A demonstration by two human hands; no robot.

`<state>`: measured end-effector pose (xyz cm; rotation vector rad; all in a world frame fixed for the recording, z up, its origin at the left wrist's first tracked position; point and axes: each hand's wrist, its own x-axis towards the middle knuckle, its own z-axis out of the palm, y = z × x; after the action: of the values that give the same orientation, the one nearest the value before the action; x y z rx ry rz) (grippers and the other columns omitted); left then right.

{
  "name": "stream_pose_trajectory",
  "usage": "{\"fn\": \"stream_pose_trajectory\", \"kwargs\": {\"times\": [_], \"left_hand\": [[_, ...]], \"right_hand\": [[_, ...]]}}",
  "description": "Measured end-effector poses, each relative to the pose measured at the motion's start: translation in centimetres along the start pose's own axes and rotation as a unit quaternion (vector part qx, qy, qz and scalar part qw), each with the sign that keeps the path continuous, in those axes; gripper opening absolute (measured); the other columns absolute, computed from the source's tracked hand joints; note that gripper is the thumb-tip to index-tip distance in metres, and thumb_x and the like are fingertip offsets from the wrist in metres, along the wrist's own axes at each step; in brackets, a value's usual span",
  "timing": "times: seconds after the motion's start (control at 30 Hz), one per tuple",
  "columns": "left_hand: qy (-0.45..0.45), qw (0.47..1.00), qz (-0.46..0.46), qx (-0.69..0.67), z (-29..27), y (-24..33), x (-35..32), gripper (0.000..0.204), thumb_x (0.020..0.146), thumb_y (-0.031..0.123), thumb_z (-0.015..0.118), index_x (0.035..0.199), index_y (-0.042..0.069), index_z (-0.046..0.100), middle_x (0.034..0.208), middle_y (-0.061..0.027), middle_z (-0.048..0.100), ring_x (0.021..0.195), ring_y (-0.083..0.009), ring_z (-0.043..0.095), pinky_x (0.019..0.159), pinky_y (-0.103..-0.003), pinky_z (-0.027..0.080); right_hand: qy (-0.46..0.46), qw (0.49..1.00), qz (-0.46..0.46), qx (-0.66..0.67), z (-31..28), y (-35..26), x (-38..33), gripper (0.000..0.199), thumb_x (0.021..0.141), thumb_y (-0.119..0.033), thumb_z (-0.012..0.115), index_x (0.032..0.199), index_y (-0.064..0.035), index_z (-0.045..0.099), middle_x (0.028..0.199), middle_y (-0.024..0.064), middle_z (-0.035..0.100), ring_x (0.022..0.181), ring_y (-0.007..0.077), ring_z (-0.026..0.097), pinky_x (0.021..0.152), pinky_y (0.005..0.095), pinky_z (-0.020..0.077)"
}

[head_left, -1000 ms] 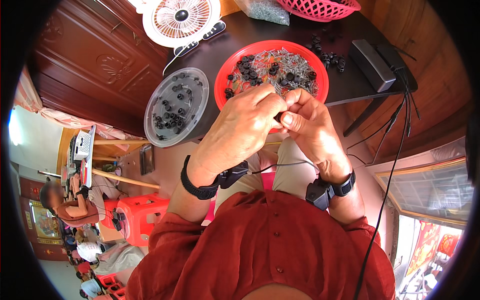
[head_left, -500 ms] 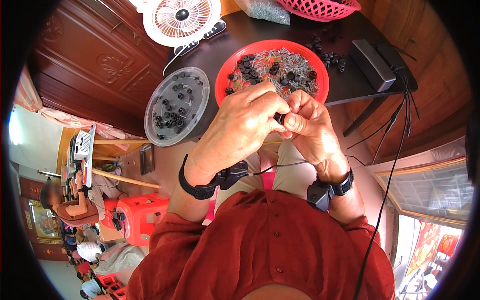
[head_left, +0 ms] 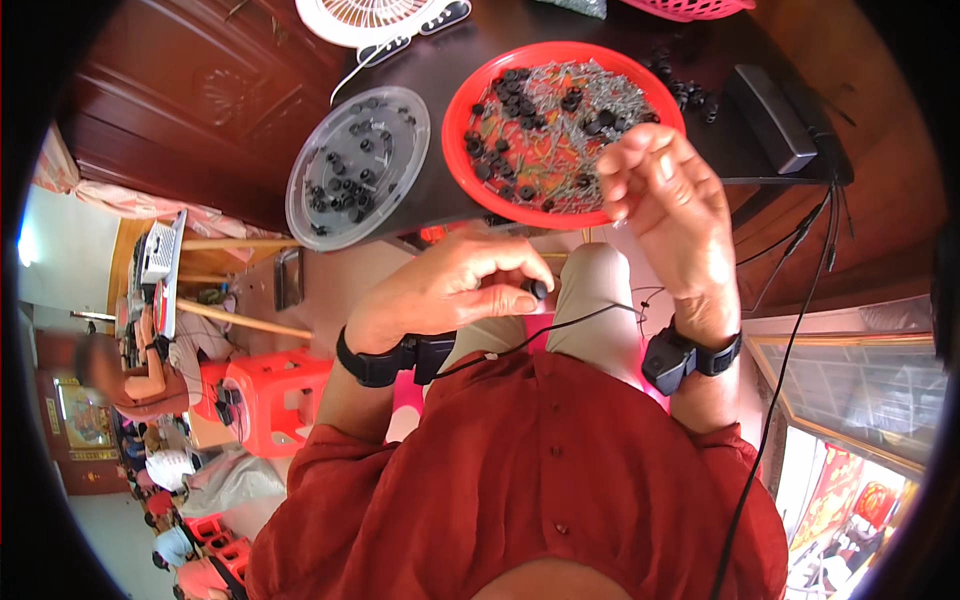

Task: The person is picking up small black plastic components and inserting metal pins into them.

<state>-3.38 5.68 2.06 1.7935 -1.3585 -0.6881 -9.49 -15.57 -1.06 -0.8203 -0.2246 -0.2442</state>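
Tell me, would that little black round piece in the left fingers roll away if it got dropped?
Probably. The small black piece looks round and light, pinched by the left hand, so it could roll or bounce. It looks smooth too, so perhaps slippery. Similar ones sit contained in the red tray.

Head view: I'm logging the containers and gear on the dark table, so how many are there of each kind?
Red round trays: 1
Clear round lids: 1
White fans: 1
Pink baskets: 1
Black box-shaped devices: 1
Total: 5
The small black parts in the tray and lid are too many and too small to count.
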Motion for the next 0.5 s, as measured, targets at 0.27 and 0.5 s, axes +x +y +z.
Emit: {"fn": "stream_pose_trajectory", "kwargs": {"times": [0.27, 0.5], "left_hand": [[0.083, 0.895, -0.285, -0.334, 5.7, -15.0, -3.1, 0.014, 0.082, 0.015, 0.061, 0.089, 0.003, 0.058, 0.073, 0.001, 0.055, 0.062, -0.0098, 0.051, 0.058, -0.024, 0.042], [0.34, 0.721, -0.305, -0.521, 5.0, -23.8, -1.0, 0.02, 0.084, 0.019, 0.063, 0.097, 0.006, 0.058, 0.09, -0.005, 0.06, 0.081, -0.0159, 0.06, 0.069, -0.025, 0.049]], "right_hand": [[0.038, 0.994, -0.043, -0.096, -0.3, 0.7, 0.3, 0.015, 0.089, -0.014, 0.055, 0.096, -0.0016, 0.057, 0.087, 0.0079, 0.061, 0.072, 0.0106, 0.052, 0.066, 0.0235, 0.0426], [0.104, 0.96, -0.046, -0.256, 1.6, 1.2, -1.0, 0.007, 0.086, -0.004, 0.058, 0.091, 0.0007, 0.059, 0.083, 0.0061, 0.062, 0.07, 0.01, 0.054, 0.067, 0.0234, 0.045]]}}
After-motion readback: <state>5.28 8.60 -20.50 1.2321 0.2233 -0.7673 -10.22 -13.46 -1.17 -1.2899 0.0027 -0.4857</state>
